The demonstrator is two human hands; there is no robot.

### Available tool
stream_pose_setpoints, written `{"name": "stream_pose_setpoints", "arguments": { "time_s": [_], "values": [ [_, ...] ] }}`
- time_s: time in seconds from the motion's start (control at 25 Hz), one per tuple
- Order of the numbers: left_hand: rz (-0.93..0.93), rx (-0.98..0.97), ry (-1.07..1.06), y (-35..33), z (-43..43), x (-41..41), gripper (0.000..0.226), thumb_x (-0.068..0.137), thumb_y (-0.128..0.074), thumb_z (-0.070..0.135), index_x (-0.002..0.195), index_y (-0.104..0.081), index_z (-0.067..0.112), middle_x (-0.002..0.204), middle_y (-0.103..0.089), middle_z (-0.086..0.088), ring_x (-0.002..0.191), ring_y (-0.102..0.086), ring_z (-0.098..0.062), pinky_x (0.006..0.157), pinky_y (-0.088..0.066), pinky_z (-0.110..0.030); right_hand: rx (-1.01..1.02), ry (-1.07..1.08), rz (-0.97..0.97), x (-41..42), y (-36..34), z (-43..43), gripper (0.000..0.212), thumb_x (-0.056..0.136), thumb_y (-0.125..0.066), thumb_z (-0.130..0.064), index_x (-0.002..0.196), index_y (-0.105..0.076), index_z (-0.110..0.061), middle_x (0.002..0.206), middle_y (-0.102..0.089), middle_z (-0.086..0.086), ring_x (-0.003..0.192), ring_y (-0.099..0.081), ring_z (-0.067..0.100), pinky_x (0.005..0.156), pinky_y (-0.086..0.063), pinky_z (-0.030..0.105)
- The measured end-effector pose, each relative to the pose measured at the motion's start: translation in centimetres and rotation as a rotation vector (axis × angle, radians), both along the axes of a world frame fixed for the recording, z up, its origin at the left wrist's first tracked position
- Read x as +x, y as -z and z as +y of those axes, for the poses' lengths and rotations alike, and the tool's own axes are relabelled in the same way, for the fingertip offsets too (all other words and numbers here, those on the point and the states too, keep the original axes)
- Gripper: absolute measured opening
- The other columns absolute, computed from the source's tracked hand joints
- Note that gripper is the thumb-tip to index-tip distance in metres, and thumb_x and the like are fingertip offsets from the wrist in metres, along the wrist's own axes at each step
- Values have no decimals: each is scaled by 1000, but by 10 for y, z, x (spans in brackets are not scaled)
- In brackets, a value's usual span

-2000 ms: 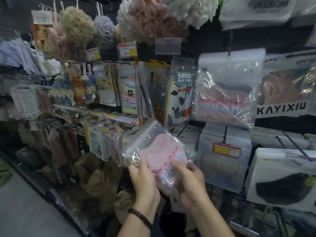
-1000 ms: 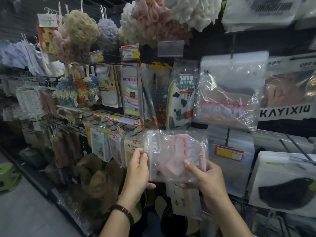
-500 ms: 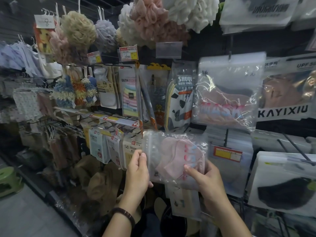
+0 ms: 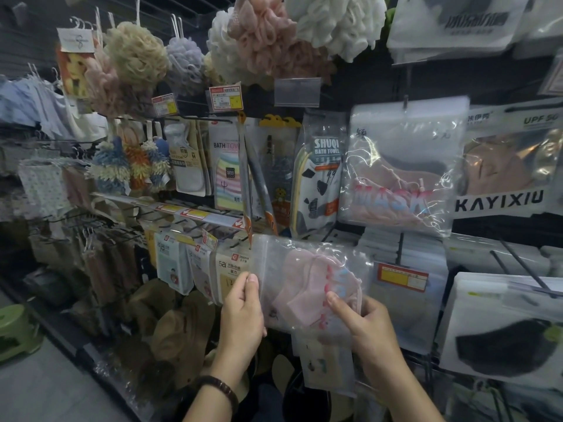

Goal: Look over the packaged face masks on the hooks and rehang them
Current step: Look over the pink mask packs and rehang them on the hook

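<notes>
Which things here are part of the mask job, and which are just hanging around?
Part of the job: pink mask packet, held by left hand and right hand; hanging MASK packet; black mask packet.
Just there: bath puffs; bath towel pack; green stool.

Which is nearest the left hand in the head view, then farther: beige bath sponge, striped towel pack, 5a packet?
1. 5a packet, just above the left hand pinching the mask bag.
2. Striped towel pack, higher up.
3. Beige bath sponge, top left.
</notes>
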State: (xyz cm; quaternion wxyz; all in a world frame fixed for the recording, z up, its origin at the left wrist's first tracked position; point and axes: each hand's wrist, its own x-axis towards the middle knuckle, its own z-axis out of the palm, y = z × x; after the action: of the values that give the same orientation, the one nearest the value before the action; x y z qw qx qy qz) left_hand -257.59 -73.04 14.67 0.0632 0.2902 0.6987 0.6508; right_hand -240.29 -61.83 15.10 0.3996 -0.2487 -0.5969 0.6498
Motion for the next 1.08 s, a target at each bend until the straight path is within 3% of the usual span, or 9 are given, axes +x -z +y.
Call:
{"name": "stream_pose_setpoints", "arguments": {
  "time_s": [0.2,0.32,0.44,0.56,0.64,0.72,0.88,1.0,1.08],
  "values": [
    [316,2,-43,-34,-6,-19,41,114,-44,28,74,-48,23,63,-49,11,58,-48,-5,55,-39,-18,413,237,-104,19,-30,-9,33,88,-87,-34,118,-73,-37,104,-81,-18,99,-76,4,87,-62,29],
    [506,-43,17,-61,-6,-28,37,114,-41,38,81,-52,26,68,-54,1,61,-55,-14,56,-45,-30,737,405,-104,25,-72,-11,48,87,-87,-36,131,-67,-35,110,-75,-23,108,-70,-7,94,-54,15],
    [696,-98,75,-89,1,-22,34,114,-40,41,85,-51,27,66,-54,-1,60,-56,-15,57,-47,-44,936,368,-128,11,-118,-5,44,94,-79,-40,135,-67,-29,116,-75,-19,110,-69,-4,98,-54,18],
    [851,-112,130,-115,12,-8,33,114,-39,41,85,-46,26,65,-50,3,61,-53,-13,58,-46,-43,967,293,-294,-4,-146,6,49,103,-67,-46,147,-59,-28,128,-73,-7,119,-65,8,98,-49,27],
    [913,-121,163,-128,20,-2,34,114,-37,43,86,-43,25,66,-49,3,61,-53,-16,58,-49,-48,945,292,-346,-5,-153,14,43,107,-61,-44,146,-56,-27,107,-72,-7,105,-65,7,87,-46,30],
    [952,-135,178,-138,26,3,36,113,-34,48,87,-43,24,67,-50,3,63,-55,-18,59,-50,-50,904,272,-293,-3,-153,23,20,109,-59,-38,124,-62,-25,75,-63,-10,72,-60,1,69,-41,31],
    [1010,-192,202,-152,38,8,35,112,-31,49,88,-41,25,69,-51,4,66,-56,-21,65,-53,-51,886,250,-182,1,-155,43,17,108,-64,-28,91,-62,-24,70,-66,-6,64,-57,8,61,-40,26],
    [1011,-205,256,-161,46,8,37,110,-30,54,87,-40,26,68,-51,5,66,-56,-21,66,-54,-51,902,192,-113,12,-156,50,27,106,-68,-21,129,-66,-35,59,-55,-15,53,-48,5,56,-35,16],
    [1051,-192,267,-168,49,10,37,109,-28,55,87,-41,27,69,-53,6,67,-56,-19,66,-53,-50,911,178,-30,18,-157,54,35,104,-70,-14,133,-68,-33,60,-57,-13,53,-49,4,56,-36,16]
  ]
}}
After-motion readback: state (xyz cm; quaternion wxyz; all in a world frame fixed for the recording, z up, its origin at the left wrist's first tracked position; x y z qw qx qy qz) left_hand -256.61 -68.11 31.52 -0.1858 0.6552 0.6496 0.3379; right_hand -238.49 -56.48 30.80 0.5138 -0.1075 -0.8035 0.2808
